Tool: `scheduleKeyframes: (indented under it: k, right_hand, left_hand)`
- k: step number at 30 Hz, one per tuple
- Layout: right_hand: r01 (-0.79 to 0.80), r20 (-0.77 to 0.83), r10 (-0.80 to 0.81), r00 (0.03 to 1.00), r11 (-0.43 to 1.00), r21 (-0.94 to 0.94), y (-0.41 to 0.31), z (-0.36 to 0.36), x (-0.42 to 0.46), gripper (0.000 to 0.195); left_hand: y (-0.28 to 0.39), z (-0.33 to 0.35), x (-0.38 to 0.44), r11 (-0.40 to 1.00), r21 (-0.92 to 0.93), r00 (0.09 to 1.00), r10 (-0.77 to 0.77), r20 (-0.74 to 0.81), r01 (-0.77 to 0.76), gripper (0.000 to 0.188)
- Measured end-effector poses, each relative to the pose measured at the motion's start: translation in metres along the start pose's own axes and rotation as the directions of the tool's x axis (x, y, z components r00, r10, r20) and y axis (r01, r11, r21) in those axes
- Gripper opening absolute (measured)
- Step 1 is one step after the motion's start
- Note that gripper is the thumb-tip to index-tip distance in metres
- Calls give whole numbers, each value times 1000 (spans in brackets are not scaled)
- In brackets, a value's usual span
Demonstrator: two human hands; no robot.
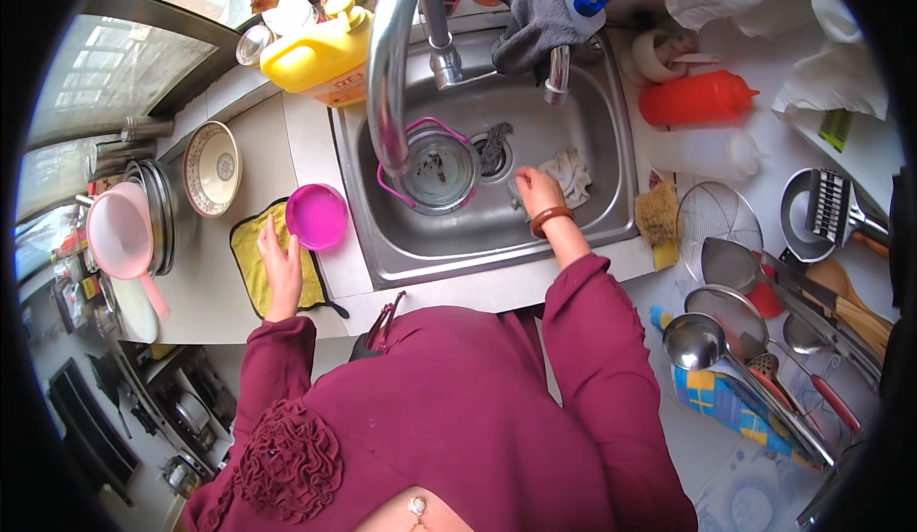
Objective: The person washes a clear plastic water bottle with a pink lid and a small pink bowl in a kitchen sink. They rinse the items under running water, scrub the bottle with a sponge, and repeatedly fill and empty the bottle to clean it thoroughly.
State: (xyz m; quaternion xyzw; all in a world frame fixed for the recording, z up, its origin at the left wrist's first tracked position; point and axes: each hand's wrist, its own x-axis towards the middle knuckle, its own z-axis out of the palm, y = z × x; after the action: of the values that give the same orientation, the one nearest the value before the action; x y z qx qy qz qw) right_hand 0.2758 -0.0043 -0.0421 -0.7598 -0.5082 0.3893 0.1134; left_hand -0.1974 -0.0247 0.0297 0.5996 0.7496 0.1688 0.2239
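Observation:
My left hand (279,260) is at the left rim of a bright pink plastic bowl (317,217), over a yellow cloth (251,267) on the counter; whether it grips the bowl I cannot tell. Inside the stainless steel sink (444,242), my right hand (539,192) has its fingers bent down over a grey mesh scrubber (514,192). A crumpled pale rag (572,177) lies just right of those fingers. Left of the drain stands a round clear container (438,167) with a pink handle and dark bits inside. Another dark grey scrubber (494,146) lies across the drain.
A tall curved faucet (387,66) arches over the sink's left side. Behind it stands a yellow detergent jug (319,48). A patterned bowl (213,169) and pink strainer (120,231) are at left. Squeeze bottles (695,98), a sponge (655,213) and several utensils, including a ladle (693,341), lie at right.

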Motion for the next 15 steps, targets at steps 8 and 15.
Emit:
scheduleKeyframes:
  k: [8,15]
  right_hand:
    - [355,102,-344,933,926,-129,-5,54,97,41]
    - [-34,98,73,992,934,-355,2,36,62,33]
  left_hand:
    - [62,-17,-3,998,-19,998,56,-31,-57,59]
    - [115,-28,39,963,-165,972,194,-134,-215,46]
